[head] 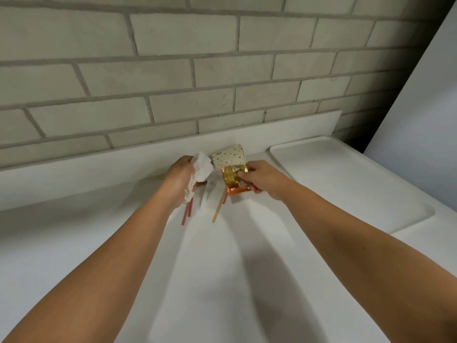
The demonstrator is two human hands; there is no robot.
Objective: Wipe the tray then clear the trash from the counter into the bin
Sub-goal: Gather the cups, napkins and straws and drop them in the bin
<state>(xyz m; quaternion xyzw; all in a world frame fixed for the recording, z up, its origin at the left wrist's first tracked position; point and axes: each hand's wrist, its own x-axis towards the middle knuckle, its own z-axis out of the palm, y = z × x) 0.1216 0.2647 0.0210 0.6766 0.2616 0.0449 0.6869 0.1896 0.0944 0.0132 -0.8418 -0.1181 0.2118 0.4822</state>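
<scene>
The tray (346, 184) lies flat on the right part of the counter (222, 280), white on white, its rounded rim just showing against the surface, and neither hand touches it. To its left, near the back edge, is the trash. My left hand (179, 177) is curled round a crumpled white tissue (201, 167), which bunches out above the fingers. Red-and-white striped straws (186, 214) stick out below that hand toward me; I cannot tell whether they are in the grip or lying on the counter. My right hand (262, 179) pinches a shiny gold and orange wrapper (233, 179), thumb on top and fingers beneath. A thin wooden stick (218, 210) slants out from under the wrapper toward me, with another striped piece beside it. Just behind the wrapper a paper cup (230, 157), cream with orange dots, lies on its side close to the low backsplash (148, 154). Both bare forearms reach in from the near edge and throw soft shadows over the smooth counter. Above the backsplash rises a wall of pale grey bricks (173, 70) with darker joints, and a plain white panel (425, 95) stands at the far right, a dark gap between it and the bricks.
</scene>
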